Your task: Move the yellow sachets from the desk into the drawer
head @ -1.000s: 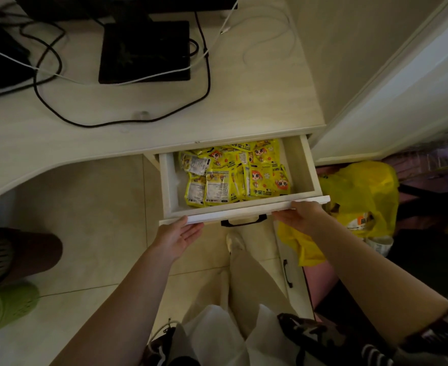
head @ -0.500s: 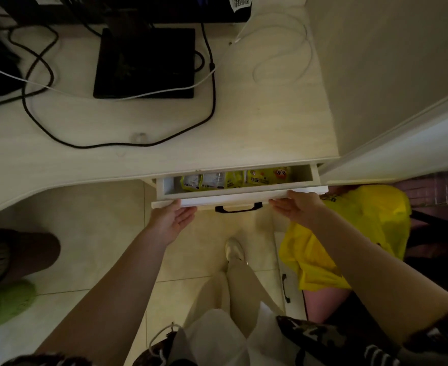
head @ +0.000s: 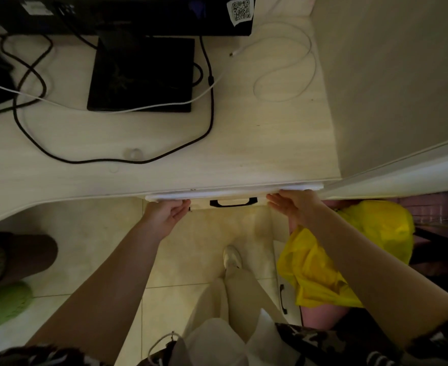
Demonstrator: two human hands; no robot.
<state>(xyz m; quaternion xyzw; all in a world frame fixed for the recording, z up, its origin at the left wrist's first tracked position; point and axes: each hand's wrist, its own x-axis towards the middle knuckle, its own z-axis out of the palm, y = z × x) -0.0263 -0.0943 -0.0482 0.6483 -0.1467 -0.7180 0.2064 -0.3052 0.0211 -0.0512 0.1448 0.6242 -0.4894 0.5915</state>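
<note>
The white drawer (head: 233,194) sits pushed in under the desk edge, and only its front lip and black handle (head: 232,202) show. The yellow sachets are hidden inside it; none lie on the pale wooden desk (head: 257,133). My left hand (head: 164,215) presses flat against the drawer front left of the handle, fingers straight. My right hand (head: 294,207) presses the front right of the handle, fingers extended too.
A black monitor base (head: 141,75), black cables (head: 209,101) and a white cable (head: 291,75) lie on the desk. A yellow plastic bag (head: 323,268) hangs at the right below the desk. Another person's feet in green slippers (head: 1,307) stand at the left. A wall borders the right.
Both hands have pushed the drawer from wide open to closed. The sachets, visible before, are now out of sight.
</note>
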